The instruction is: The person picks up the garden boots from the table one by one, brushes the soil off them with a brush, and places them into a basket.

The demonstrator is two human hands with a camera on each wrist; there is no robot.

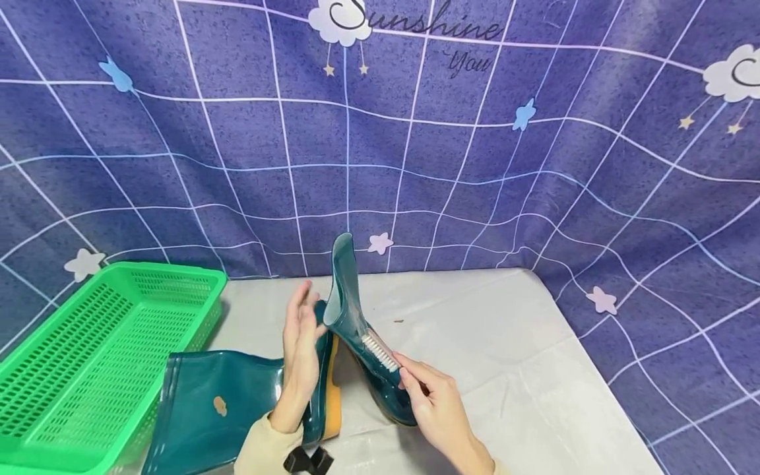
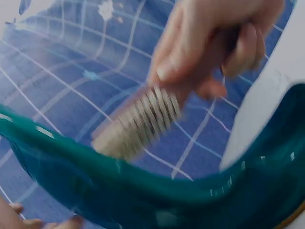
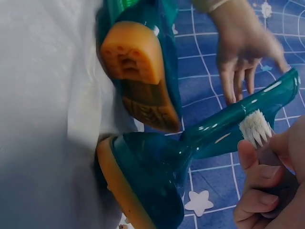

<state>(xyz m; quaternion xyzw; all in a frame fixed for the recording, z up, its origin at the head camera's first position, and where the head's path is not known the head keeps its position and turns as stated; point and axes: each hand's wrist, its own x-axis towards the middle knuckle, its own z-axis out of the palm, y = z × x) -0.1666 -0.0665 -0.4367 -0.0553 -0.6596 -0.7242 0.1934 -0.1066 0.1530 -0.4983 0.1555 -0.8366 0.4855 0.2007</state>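
A teal rubber boot (image 1: 347, 290) with an orange sole stands on the white cloth, its shaft leaning and its mouth toward the upper left. My right hand (image 1: 436, 402) grips a white-bristled brush (image 1: 380, 353) by its handle, bristles close against the boot; exact contact is unclear. In the right wrist view my left hand (image 3: 245, 52) has its fingers extended beside the shaft, near the boot's mouth; whether it touches is hard to tell. A second teal boot (image 1: 208, 422) lies on its side under my left forearm, a brown spot on its shaft.
A green plastic basket (image 1: 113, 455) stands at the left. White cloth (image 1: 505, 343) covers the table, with a small brown fleck behind the standing boot. A blue checked curtain (image 1: 380, 145) hangs along the back and right side.
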